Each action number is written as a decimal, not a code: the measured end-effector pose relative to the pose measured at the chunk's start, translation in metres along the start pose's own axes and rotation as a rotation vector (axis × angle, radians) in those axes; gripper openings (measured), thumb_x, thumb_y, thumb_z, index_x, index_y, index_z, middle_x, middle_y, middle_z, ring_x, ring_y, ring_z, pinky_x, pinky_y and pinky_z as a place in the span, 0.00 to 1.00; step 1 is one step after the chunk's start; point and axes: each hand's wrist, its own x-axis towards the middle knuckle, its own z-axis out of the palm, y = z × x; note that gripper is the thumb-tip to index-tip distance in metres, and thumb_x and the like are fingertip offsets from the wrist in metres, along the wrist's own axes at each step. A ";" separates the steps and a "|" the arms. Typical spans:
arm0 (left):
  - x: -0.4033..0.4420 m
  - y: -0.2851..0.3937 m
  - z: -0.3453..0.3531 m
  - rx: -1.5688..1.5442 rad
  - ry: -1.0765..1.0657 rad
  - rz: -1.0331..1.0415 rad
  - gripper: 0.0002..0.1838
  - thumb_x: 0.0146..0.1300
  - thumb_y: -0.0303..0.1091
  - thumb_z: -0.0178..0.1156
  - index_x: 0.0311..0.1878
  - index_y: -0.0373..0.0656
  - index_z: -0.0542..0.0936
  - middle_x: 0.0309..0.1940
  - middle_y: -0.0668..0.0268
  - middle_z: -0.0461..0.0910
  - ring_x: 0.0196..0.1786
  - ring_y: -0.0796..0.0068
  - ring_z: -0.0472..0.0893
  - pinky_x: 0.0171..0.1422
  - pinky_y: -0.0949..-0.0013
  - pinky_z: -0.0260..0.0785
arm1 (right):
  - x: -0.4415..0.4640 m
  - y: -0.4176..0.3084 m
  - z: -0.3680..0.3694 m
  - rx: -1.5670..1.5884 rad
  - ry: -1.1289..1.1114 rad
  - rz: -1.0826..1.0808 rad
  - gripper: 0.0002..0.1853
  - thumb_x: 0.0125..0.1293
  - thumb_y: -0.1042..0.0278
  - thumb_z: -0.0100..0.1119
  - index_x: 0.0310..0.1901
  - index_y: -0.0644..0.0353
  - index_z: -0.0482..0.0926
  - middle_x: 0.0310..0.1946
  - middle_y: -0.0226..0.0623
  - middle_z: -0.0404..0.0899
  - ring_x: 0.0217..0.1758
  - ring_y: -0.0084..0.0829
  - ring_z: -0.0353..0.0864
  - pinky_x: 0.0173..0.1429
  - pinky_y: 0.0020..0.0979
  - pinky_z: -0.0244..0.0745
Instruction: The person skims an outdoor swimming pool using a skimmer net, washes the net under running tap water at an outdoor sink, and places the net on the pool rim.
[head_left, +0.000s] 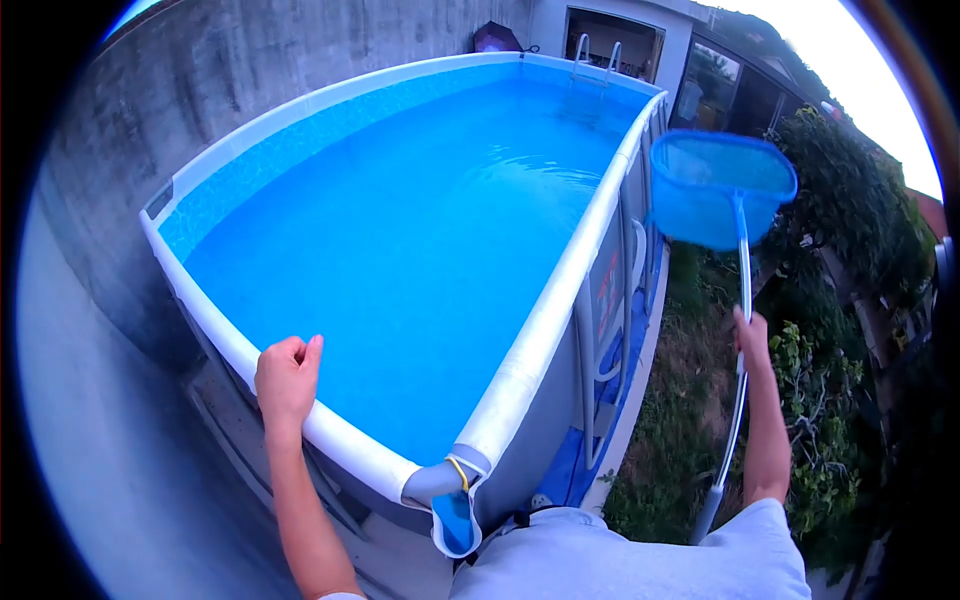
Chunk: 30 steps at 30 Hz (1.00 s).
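My right hand (752, 335) is wrapped round the metal pole (744, 280) of a pool skimmer, outside the pool's right side. At the top of the pole is the blue skimmer net (722, 185), raised beside the pool's right rim. My left hand (289, 380) is closed with the thumb up, in front of the white near rim (355, 446); whether anything is inside it is hidden. Blue water (400, 240) fills the frame pool, with ripples towards the far right.
A grey wall (230, 90) runs along the left. A metal ladder (597, 58) stands at the pool's far end, near a dark umbrella (496, 38). Green plants (815, 430) grow at the right. A blue pouch (456, 522) hangs at the near corner.
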 end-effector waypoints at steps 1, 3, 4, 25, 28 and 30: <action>0.000 -0.001 0.000 0.019 -0.008 0.010 0.21 0.59 0.41 0.60 0.18 0.35 0.70 0.14 0.55 0.70 0.18 0.59 0.69 0.25 0.58 0.59 | 0.011 -0.016 -0.002 0.016 -0.012 -0.025 0.20 0.64 0.52 0.57 0.21 0.55 0.67 0.11 0.25 0.64 0.09 0.20 0.62 0.13 0.25 0.57; 0.000 0.001 -0.002 0.011 -0.019 0.020 0.21 0.59 0.42 0.60 0.18 0.35 0.71 0.14 0.55 0.71 0.19 0.58 0.69 0.26 0.58 0.60 | 0.034 -0.050 -0.010 0.047 -0.040 -0.074 0.20 0.64 0.51 0.56 0.22 0.55 0.68 0.11 0.26 0.64 0.08 0.20 0.62 0.13 0.25 0.57; 0.000 0.002 -0.002 0.005 -0.020 0.021 0.21 0.60 0.42 0.59 0.18 0.35 0.71 0.15 0.55 0.71 0.19 0.57 0.70 0.26 0.57 0.60 | 0.041 -0.069 -0.013 0.061 -0.060 -0.100 0.20 0.65 0.51 0.55 0.22 0.55 0.68 0.11 0.26 0.65 0.09 0.20 0.62 0.13 0.24 0.57; -0.011 -0.022 -0.007 -0.019 -0.025 0.151 0.20 0.60 0.48 0.58 0.27 0.37 0.77 0.27 0.53 0.79 0.32 0.54 0.79 0.34 0.59 0.68 | 0.125 -0.367 -0.056 0.762 -0.536 -0.033 0.17 0.69 0.56 0.51 0.30 0.61 0.65 0.19 0.25 0.65 0.16 0.16 0.65 0.20 0.16 0.68; -0.049 -0.006 -0.025 -0.512 0.160 0.214 0.14 0.60 0.41 0.60 0.33 0.36 0.78 0.27 0.61 0.79 0.31 0.70 0.78 0.36 0.68 0.68 | 0.135 -0.387 -0.063 0.762 -0.555 -0.055 0.17 0.70 0.56 0.49 0.29 0.60 0.63 0.18 0.25 0.62 0.16 0.17 0.63 0.21 0.16 0.67; -0.104 0.006 -0.039 -0.470 0.127 0.276 0.09 0.60 0.33 0.61 0.36 0.36 0.77 0.27 0.67 0.78 0.31 0.80 0.75 0.37 0.74 0.67 | 0.144 -0.395 -0.063 0.795 -0.562 -0.107 0.18 0.70 0.56 0.49 0.28 0.60 0.64 0.18 0.26 0.63 0.16 0.18 0.64 0.21 0.17 0.67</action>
